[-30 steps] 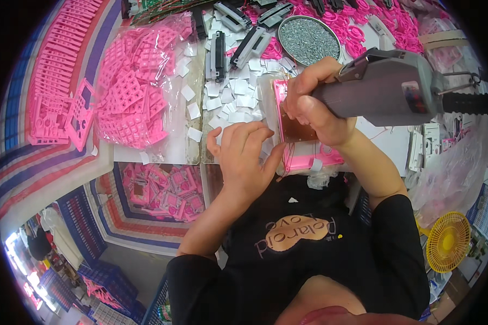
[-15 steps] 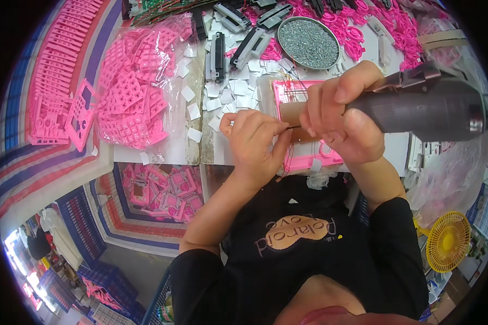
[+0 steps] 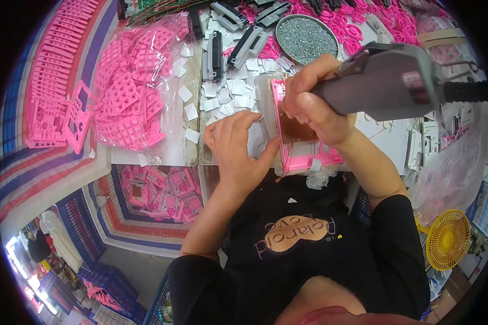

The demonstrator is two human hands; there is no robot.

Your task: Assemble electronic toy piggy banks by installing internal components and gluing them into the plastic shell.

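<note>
My right hand (image 3: 321, 105) is wrapped round a dark grey electric screwdriver (image 3: 382, 84), its cable leaving to the right. It is over a pink plastic housing (image 3: 297, 165) with a brown circuit board (image 3: 297, 134) and thin wires in it. My fist hides the tool's tip and part of the board. Left of the housing, my left hand (image 3: 236, 146) is open, its fingers apart and nothing in it. Its thumb reaches the housing's left edge; I cannot tell if it presses on it.
A round dish of small screws (image 3: 307, 40) stands behind the housing. White paper squares (image 3: 236, 86) and black-and-grey parts (image 3: 215, 57) lie to its left. Further left is a clear bag of pink keypad parts (image 3: 130, 92). Pink rings (image 3: 385, 21) are heaped at the back right.
My left hand has drawn back to the left, its fingers parting from the pinch beside the tool's tip. My right hand and the screwdriver have moved left and slightly away from me.
</note>
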